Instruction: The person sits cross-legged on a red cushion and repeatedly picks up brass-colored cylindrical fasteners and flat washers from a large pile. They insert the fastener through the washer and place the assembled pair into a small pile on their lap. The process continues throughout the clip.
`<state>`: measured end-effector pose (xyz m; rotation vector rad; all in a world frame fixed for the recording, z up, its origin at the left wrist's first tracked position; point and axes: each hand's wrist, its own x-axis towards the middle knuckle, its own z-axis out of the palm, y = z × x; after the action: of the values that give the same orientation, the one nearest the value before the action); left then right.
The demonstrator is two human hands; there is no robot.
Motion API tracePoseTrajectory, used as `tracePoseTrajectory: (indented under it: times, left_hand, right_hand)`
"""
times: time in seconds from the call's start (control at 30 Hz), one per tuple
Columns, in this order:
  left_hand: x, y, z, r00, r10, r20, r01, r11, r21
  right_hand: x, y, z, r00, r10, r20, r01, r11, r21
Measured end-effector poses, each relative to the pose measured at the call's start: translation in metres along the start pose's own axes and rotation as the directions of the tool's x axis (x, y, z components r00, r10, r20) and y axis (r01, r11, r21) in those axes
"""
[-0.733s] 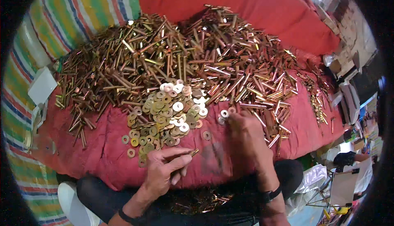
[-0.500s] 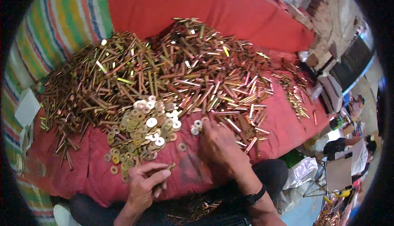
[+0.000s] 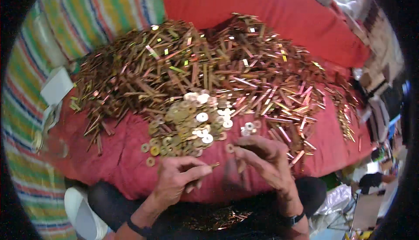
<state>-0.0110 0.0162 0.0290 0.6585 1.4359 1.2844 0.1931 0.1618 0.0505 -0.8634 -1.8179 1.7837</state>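
My left hand point(image 3: 176, 177) is closed, thumb and finger pinching a short brass-coloured metal piece point(image 3: 215, 165) whose tip pokes out to the right. My right hand point(image 3: 266, 159) hovers opposite, thumb and fingers brought together; what they hold, if anything, is too blurred to make out. A flat round washer point(image 3: 230, 148) shows right by its fingertips, and I cannot tell whether it is gripped or lies on the cloth. Beyond both hands spreads a heap of brass-coloured washers point(image 3: 179, 118). Several small silvery rings point(image 3: 248, 126) sit apart, just past the right hand.
A large mound of coppery metal rods point(image 3: 144, 74) covers the back of the red cloth point(image 3: 118, 139). A smaller scatter of metal parts point(image 3: 345, 118) lies far right. Striped sheeting point(image 3: 48, 109) rises on the left, beside a white container point(image 3: 56, 85). Clear plastic point(image 3: 336, 198) lies lower right.
My right hand has drawn back from beside the small silvery rings toward my left hand. The left hand keeps its pinch on the metal piece. The whole view has shifted.
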Motion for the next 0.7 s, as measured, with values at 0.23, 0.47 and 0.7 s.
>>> tracePoseTrajectory:
  times: [0.23,0.47,0.7]
  left_hand:
    - [0.001,0.001,-0.01,0.983,-0.085,0.161,0.116,0.974,-0.193]
    - [0.005,-0.007,-0.015,0.958,-0.106,0.265,0.179,0.945,-0.272]
    - [0.0,-0.005,-0.01,0.987,-0.045,0.156,0.037,0.998,0.051]
  right_hand:
    - [-0.003,-0.003,0.019,0.972,-0.211,0.107,0.226,0.962,-0.152]
    - [0.001,0.001,0.015,0.881,-0.408,0.237,0.469,0.814,-0.342]
    - [-0.003,0.004,0.011,0.886,-0.327,0.328,0.445,0.797,-0.409]
